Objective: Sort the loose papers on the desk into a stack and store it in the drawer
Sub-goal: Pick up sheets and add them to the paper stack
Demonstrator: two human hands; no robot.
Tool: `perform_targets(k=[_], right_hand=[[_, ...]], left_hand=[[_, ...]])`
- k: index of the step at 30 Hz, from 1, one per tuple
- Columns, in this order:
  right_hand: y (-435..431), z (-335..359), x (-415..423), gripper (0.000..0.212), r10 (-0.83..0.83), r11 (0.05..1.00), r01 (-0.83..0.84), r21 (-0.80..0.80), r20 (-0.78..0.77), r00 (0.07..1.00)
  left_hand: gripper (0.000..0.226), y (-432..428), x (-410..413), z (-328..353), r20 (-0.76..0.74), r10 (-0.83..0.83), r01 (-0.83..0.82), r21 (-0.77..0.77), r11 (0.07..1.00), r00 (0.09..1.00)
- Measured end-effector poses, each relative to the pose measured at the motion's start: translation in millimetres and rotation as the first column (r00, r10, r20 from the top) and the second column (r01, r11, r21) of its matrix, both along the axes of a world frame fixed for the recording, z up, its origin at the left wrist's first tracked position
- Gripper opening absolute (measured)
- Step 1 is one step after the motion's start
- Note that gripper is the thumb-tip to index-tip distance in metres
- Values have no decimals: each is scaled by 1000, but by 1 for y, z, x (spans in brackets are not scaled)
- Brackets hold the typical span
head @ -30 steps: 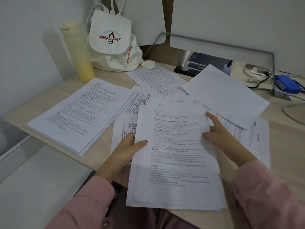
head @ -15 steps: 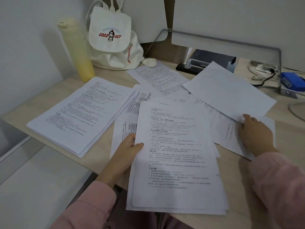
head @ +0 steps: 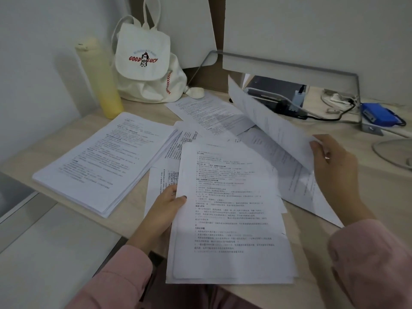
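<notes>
My left hand (head: 163,208) grips the left edge of a small bundle of printed sheets (head: 231,219) that overhangs the desk's front edge. My right hand (head: 334,172) pinches the near corner of a single white sheet (head: 274,128) and holds it lifted and tilted above the desk. More loose printed papers (head: 211,114) lie fanned out under and behind both. A thick, squared stack of papers (head: 100,166) rests on the left part of the wooden desk (head: 334,253). No drawer is in view.
A tall yellow bottle (head: 100,81) and a white "GOOD LUCK" backpack (head: 145,68) stand at the back left. A grey metal shelf frame (head: 289,65) spans the back, with a black device (head: 274,92), cables and a blue box (head: 379,114) beneath it.
My right hand left the bundle, moved right to the blank sheet's corner and has lifted that sheet off the desk. My left hand keeps its grip on the bundle.
</notes>
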State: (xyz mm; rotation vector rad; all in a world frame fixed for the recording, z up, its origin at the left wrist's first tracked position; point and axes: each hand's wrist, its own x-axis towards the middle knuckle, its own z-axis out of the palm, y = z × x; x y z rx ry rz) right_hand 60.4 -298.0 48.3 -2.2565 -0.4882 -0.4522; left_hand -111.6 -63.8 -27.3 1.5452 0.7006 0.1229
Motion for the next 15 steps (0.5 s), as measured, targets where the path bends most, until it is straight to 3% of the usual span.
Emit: perform_targets(k=[3, 7, 12, 15], right_hand=[[0, 23, -19, 14, 97, 956, -77, 283, -55, 994], [-12, 38, -35, 15, 250, 781, -30, 623, -267, 931], [-27, 16, -44, 17, 346, 672, 138, 727, -473, 810], [-31, -8, -59, 17, 301, 719, 215, 661, -575, 761]], left_hand=[[25, -2, -2, 1, -6, 6, -6, -30, 1000, 1000], [24, -4, -4, 3, 5, 19, -18, -61, 998, 1000], [24, -2, -4, 3, -18, 31, -31, -37, 999, 999], [23, -3, -3, 3, -12, 35, -36, -51, 998, 999]])
